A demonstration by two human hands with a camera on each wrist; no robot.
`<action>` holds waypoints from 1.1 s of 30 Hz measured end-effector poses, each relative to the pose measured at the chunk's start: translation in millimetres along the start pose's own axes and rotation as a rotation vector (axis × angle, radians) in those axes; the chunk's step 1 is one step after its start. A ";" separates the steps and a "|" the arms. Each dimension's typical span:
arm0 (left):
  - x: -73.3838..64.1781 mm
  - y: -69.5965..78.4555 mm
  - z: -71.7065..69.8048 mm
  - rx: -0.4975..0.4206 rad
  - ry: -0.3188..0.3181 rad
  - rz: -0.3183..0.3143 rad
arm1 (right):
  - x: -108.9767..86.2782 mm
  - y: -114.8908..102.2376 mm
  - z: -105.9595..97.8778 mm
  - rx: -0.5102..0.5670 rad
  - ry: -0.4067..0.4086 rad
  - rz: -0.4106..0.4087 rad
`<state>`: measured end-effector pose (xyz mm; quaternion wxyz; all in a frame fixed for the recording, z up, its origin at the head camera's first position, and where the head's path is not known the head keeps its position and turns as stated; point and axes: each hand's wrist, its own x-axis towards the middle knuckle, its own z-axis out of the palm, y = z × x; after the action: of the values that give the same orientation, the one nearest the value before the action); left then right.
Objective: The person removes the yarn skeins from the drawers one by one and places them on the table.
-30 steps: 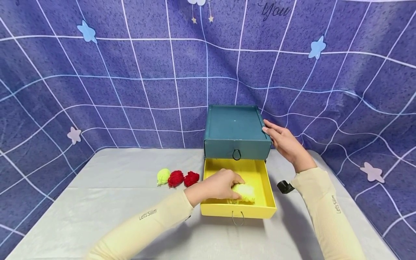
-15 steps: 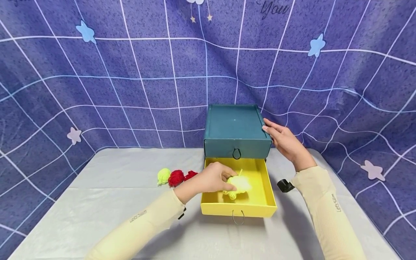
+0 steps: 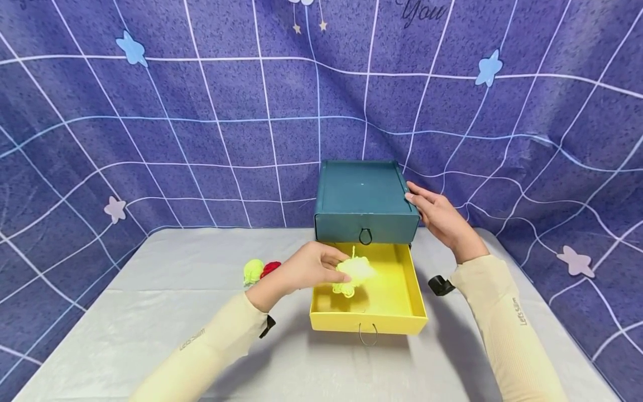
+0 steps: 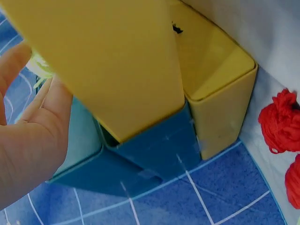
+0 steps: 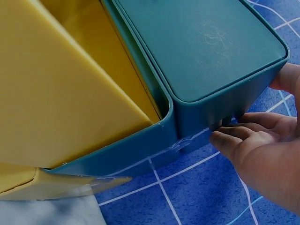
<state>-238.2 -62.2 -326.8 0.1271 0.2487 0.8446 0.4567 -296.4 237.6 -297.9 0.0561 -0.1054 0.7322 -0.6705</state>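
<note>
My left hand pinches a bright yellow-green yarn ball between thumb and fingers, above the left part of the pulled-out yellow drawer. A loose strand sticks up from the ball. In the left wrist view the drawer wall partly hides the yarn ball. The teal drawer cabinet stands behind, its upper drawer closed. My right hand rests against the cabinet's right side, thumb near the top edge. In the right wrist view its fingers touch the side wall.
Left of the drawer lie a second yellow-green yarn ball and a red yarn ball, partly behind my left arm. Two red balls show in the left wrist view, one a red yarn ball nearer the drawer. A starry blue curtain hangs behind.
My left hand has lifted the yellow-green yarn ball from the drawer floor and moved it left, covering the nearer red ball in the head view. My right hand stays at the cabinet.
</note>
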 end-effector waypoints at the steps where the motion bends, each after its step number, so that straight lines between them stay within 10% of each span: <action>1: -2.1 0.0 -2.3 -0.004 0.009 -0.016 | 0.1 0.1 0.1 0.000 0.002 0.002; 14: -25.0 -17.1 -40.7 -0.123 0.092 -0.052 | -0.5 0.5 0.8 0.012 0.004 0.009; 33: -44.0 -100.2 -111.8 -0.222 0.341 -0.227 | -2.0 -1.9 0.7 -0.004 -0.006 0.012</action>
<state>-281.0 -211.0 -349.5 0.0598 0.0558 0.8209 0.5652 -294.2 237.2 -296.2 0.0621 -0.1032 0.7341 -0.6683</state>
